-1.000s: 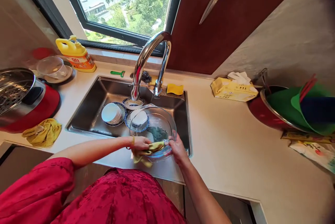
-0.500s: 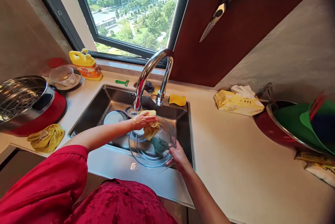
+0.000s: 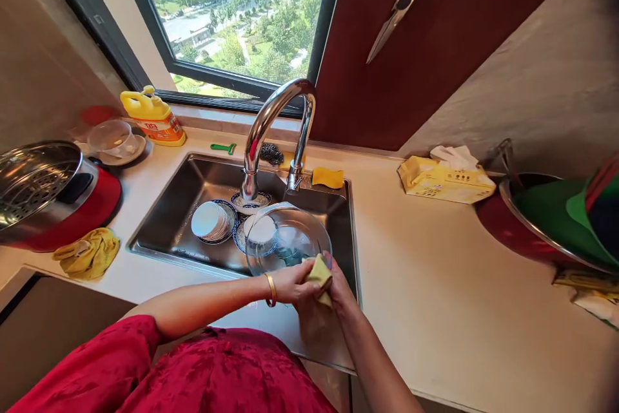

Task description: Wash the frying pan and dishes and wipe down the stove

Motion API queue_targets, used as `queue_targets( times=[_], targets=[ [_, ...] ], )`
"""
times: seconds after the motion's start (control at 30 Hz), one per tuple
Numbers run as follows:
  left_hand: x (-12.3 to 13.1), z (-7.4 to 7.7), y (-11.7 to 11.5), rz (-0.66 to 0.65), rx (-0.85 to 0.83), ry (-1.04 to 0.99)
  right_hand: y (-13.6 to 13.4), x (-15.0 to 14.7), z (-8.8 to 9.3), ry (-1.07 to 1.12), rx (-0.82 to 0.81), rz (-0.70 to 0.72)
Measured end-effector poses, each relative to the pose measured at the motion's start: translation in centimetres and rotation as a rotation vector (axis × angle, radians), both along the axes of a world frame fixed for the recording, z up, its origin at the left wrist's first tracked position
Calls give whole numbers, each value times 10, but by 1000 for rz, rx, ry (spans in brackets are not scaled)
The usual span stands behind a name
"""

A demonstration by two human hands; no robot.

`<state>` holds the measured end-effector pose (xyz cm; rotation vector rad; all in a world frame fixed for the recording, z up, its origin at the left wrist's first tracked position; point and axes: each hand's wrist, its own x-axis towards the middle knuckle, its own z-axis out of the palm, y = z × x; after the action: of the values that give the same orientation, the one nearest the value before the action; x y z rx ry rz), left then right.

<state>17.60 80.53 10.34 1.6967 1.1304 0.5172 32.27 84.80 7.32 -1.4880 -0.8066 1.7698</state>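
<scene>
A clear glass bowl (image 3: 256, 258) is held tilted over the near right part of the sink. My right hand (image 3: 338, 281) grips its near right rim, with the fingers partly hidden. Closed round a yellow cloth (image 3: 320, 274), my left hand (image 3: 294, 281) presses at the same stretch of rim, close beside the right hand. Something dark green shows through the glass near the bowl's bottom; I cannot make out what it is. Behind the bowl, a stack of white bowls (image 3: 209, 220) and blue-patterned dishes (image 3: 251, 202) lie in the steel sink (image 3: 167, 232).
A chrome faucet (image 3: 264, 123) arches over the sink. Behind it lie a yellow sponge (image 3: 327, 178), a steel scourer (image 3: 271, 154) and a green peeler (image 3: 223, 147). Left are a detergent jug (image 3: 155, 118), red steamer pot (image 3: 104, 197) and yellow rag (image 3: 87, 253). Right is a tissue pack (image 3: 445, 179).
My left hand has moved with the yellow cloth from the bowl's far side to its near right rim, beside my right hand. The dishes in the sink show more.
</scene>
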Motion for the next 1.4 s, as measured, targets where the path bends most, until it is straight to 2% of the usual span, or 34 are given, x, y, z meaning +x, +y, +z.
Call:
queue_targets(
  times=[0.1,0.17,0.2,0.23,0.3,0.37,0.4,0.5,0.6,0.63,0.7,0.77,0.8,0.83,0.87,0.9,0.97,1.0,1.07,1.13,1.2,1.27,1.33,1.4],
  targets=[
    [-37,13,11,161,102,-17,1,3,4,127,-40,-9],
    [-71,13,11,391,191,15,2,6,8,104,-40,-28],
    [-86,10,9,519,183,-3,3,8,10,96,-54,-34],
    [-97,6,6,634,109,-45,4,8,12,100,-74,-28],
    [-108,-8,-3,775,-198,-208,7,7,15,134,-114,9],
    [-105,-22,-14,809,-513,-455,12,5,18,152,-109,52],
    [-100,-29,-18,816,-603,-577,15,4,21,135,-87,73],
    [-84,-39,-24,883,-628,-800,24,1,33,-51,119,157],
    [-77,-36,-22,943,-625,-827,22,-4,49,-509,558,226],
    [-76,-34,-21,959,-623,-818,19,-7,53,-669,712,292],
    [-76,-28,-18,988,-607,-772,9,-14,55,-900,930,545],
    [-76,-24,-15,1008,-575,-715,3,-16,53,-1016,1002,856],
    [-76,-22,-14,1011,-560,-691,5,-14,52,-1061,1005,960],
    [-76,-20,-13,1008,-551,-675,11,-9,52,-1108,1002,1005],
    [-77,-19,-12,998,-550,-668,19,-2,54,-1154,1002,986],
    [-78,-19,-11,983,-564,-669,30,9,56,-1187,1008,905],
    [-79,-20,-9,941,-633,-699,52,33,64,-1165,1016,592],
    [-80,-22,-9,920,-683,-727,60,45,67,-1082,996,390],
    [-78,-27,-9,878,-800,-799,63,60,70,-786,877,15],
    [-73,-32,-10,830,-919,-883,45,60,64,-449,718,-232],
    [-66,-36,-11,742,-1039,-983,17,47,54,-243,659,-324],
    [-59,-38,-13,631,-1128,-1071,-6,27,47,-207,726,-191],
    [-54,-37,-14,532,-1162,-1109,-9,10,50,-234,890,-20],
    [-53,-35,-16,471,-1140,-1109,10,1,61,-241,1003,57]
  ],
)
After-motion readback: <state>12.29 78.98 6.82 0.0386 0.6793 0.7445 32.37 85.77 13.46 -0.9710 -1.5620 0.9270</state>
